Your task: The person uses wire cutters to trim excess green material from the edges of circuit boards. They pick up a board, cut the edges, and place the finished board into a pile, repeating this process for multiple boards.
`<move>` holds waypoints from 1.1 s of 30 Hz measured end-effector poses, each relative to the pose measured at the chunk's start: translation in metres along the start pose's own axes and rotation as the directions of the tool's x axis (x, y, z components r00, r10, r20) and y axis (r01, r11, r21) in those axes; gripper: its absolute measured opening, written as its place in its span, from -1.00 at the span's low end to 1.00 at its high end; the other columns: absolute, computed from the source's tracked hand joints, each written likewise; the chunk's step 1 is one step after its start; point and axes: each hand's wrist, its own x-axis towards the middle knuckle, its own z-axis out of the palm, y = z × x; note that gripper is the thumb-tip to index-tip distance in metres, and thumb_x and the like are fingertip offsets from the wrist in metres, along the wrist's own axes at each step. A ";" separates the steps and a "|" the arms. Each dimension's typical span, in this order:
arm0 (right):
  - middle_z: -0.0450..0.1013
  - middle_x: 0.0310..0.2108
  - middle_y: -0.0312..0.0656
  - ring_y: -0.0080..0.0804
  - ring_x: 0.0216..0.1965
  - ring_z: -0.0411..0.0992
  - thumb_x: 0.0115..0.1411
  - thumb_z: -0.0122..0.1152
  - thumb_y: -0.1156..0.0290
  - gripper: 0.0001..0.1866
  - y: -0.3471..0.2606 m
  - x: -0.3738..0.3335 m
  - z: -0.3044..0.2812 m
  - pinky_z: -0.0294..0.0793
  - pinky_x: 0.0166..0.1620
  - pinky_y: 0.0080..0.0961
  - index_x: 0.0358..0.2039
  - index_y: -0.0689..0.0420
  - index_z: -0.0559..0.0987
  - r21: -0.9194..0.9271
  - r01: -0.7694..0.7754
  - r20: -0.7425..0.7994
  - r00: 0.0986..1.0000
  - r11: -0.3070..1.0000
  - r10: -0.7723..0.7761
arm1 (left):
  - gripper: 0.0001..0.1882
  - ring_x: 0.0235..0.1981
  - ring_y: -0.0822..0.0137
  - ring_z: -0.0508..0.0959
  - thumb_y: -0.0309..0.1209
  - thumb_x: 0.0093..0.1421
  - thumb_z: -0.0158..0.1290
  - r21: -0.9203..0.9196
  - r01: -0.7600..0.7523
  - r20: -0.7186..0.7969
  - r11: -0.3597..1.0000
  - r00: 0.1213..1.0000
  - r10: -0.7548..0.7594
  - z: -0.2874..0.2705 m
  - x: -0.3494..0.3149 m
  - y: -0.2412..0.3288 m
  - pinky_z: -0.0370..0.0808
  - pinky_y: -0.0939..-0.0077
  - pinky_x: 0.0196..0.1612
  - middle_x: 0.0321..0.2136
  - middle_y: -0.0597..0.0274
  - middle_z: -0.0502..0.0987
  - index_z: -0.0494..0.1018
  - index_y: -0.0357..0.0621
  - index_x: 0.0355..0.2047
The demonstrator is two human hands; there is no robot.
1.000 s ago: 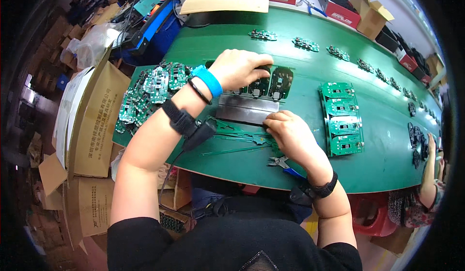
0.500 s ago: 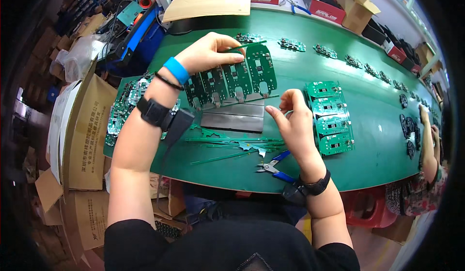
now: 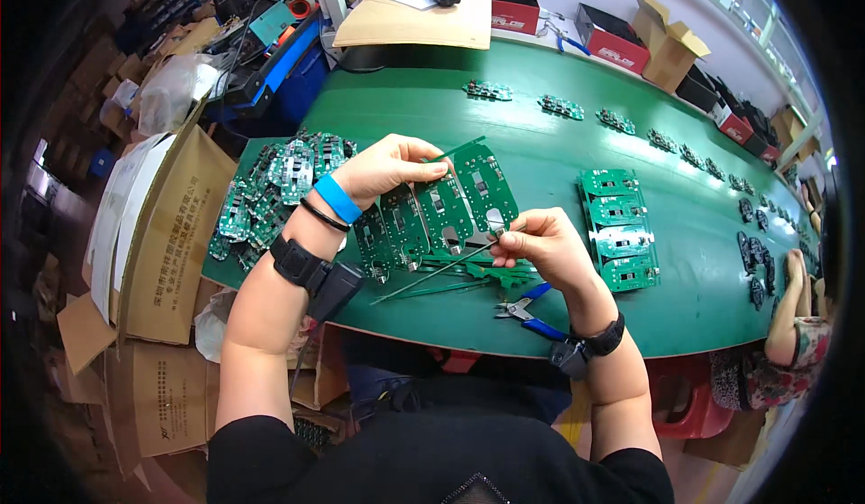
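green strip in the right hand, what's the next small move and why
Probably ease the green strip away from the board panel with the right hand: the strip's far end sits apart from the panel, and the left hand holds the panel's upper edge. Whether the pinched end is free, I can't tell.

Bench (image 3: 541, 166): board pile (image 3: 286, 178) on left; board panel (image 3: 441, 211) between left hand (image 3: 396, 163) and right hand (image 3: 545, 245); strip (image 3: 432, 274) before it; second panel (image 3: 622, 234) right; pliers (image 3: 519, 309) near front edge; board row (image 3: 560, 107) behind, extending right.
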 end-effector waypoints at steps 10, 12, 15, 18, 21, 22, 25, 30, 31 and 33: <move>0.58 -0.32 -0.08 -0.45 -0.34 0.57 0.28 0.21 0.34 -0.68 0.000 -0.027 -0.013 0.58 -0.22 -0.56 -0.17 0.41 0.60 -0.089 -0.181 -0.238 0.959 0.979 0.155 | -0.68 -0.28 0.55 0.55 -0.29 0.22 0.21 0.377 0.024 -0.106 0.926 0.994 0.018 -0.028 0.037 -0.011 0.47 0.64 -0.16 -0.29 0.28 0.63 0.57 -0.31 -0.15; 0.59 -0.31 -0.07 -0.41 -0.35 0.56 0.22 0.27 0.35 -0.68 -0.002 -0.035 -0.015 0.55 -0.25 -0.49 -0.14 0.35 0.61 -0.508 -0.212 -0.282 0.957 0.835 0.072 | -0.67 -0.30 0.56 0.54 -0.28 0.22 0.20 0.487 0.038 -0.053 0.873 0.999 -0.014 -0.031 0.050 -0.016 0.47 0.64 -0.19 -0.31 0.28 0.63 0.58 -0.33 -0.16; 0.56 -0.32 -0.02 -0.12 -0.30 0.52 0.12 0.34 0.33 -0.68 -0.019 -0.060 -0.010 0.50 -0.18 -0.28 -0.17 0.25 0.63 -0.954 -0.012 -0.113 0.939 0.299 -0.324 | -0.64 -0.40 0.56 0.48 -0.23 0.21 0.20 0.619 0.015 0.001 0.785 1.000 -0.020 -0.026 0.064 -0.021 0.44 0.62 -0.30 -0.40 0.30 0.61 0.58 -0.34 -0.19; 0.54 -0.35 0.01 0.00 -0.28 0.51 0.09 0.35 0.37 -0.76 -0.062 -0.082 -0.009 0.49 -0.18 -0.24 -0.23 0.20 0.64 -0.987 -0.069 -0.103 0.966 0.148 -0.235 | -0.63 -0.43 0.53 0.48 -0.21 0.17 0.22 0.671 -0.048 -0.002 0.740 0.998 0.067 -0.033 0.066 -0.031 0.45 0.57 -0.33 -0.45 0.28 0.60 0.58 -0.33 -0.22; 0.52 -0.45 0.00 0.02 -0.36 0.50 0.05 0.26 0.48 -0.94 -0.131 -0.104 -0.024 0.49 -0.27 -0.20 -0.44 0.16 0.64 -0.991 -0.129 -0.120 0.965 -0.024 -0.233 | -0.62 -0.46 0.45 0.50 -0.19 0.13 0.24 0.779 -0.020 -0.052 0.626 0.994 0.096 -0.022 0.065 -0.025 0.46 0.53 -0.36 -0.49 0.19 0.59 0.59 -0.28 -0.22; 0.53 -0.47 -0.04 -0.06 -0.40 0.51 0.04 0.25 0.51 -0.95 -0.158 -0.108 -0.031 0.48 -0.30 -0.25 -0.45 0.15 0.64 -0.990 -0.124 -0.097 0.940 -0.063 -0.326 | -0.62 -0.48 0.42 0.51 -0.19 0.12 0.25 0.824 0.010 -0.081 0.567 0.992 0.100 -0.018 0.062 -0.023 0.46 0.51 -0.36 -0.51 0.15 0.58 0.59 -0.27 -0.22; 0.45 -0.58 -0.26 -0.56 -0.51 0.40 0.23 0.20 0.45 -0.83 -0.236 -0.099 -0.061 0.33 -0.43 -0.59 -0.47 0.26 0.57 -0.999 -0.040 -0.031 0.789 -0.002 -0.613 | -0.63 -0.30 0.08 0.53 -0.22 0.11 0.23 0.894 -0.127 0.000 0.429 0.959 0.285 -0.015 0.059 -0.044 0.48 0.28 -0.19 -0.35 -0.05 0.53 0.57 -0.22 -0.17; 0.37 -0.58 -0.41 -0.70 -0.52 0.30 0.31 0.14 0.19 -0.68 -0.286 -0.009 -0.104 0.26 -0.47 -0.70 -0.40 0.21 0.57 -0.984 -0.134 -0.178 0.837 0.121 -0.517 | -0.62 -0.08 0.00 0.43 -0.25 0.12 0.22 0.950 -0.049 -0.068 0.307 0.931 0.360 0.019 0.036 -0.036 0.40 0.20 0.01 -0.21 0.03 0.46 0.54 -0.17 -0.10; 0.40 -0.57 -0.40 -0.67 -0.53 0.34 0.29 0.16 0.19 -0.68 -0.268 0.054 -0.140 0.31 -0.46 -0.67 -0.38 0.23 0.59 -0.994 0.057 0.015 0.922 0.097 -0.386 | -0.62 -0.07 0.02 0.43 -0.28 0.11 0.22 0.946 -0.013 -0.122 0.323 0.912 0.392 0.017 0.016 -0.032 0.40 0.20 0.01 -0.20 0.06 0.46 0.53 -0.17 -0.08; 0.46 -0.60 -0.32 -0.60 -0.57 0.42 0.24 0.21 0.27 -0.72 -0.244 0.084 -0.138 0.42 -0.46 -0.60 -0.41 0.28 0.61 -0.994 -0.113 -0.108 0.968 -0.007 -0.227 | -0.66 -0.10 0.02 0.46 -0.32 0.12 0.21 0.880 -0.167 -0.071 0.444 0.879 0.472 0.043 0.013 -0.019 0.41 0.23 -0.01 -0.21 0.04 0.49 0.54 -0.19 -0.11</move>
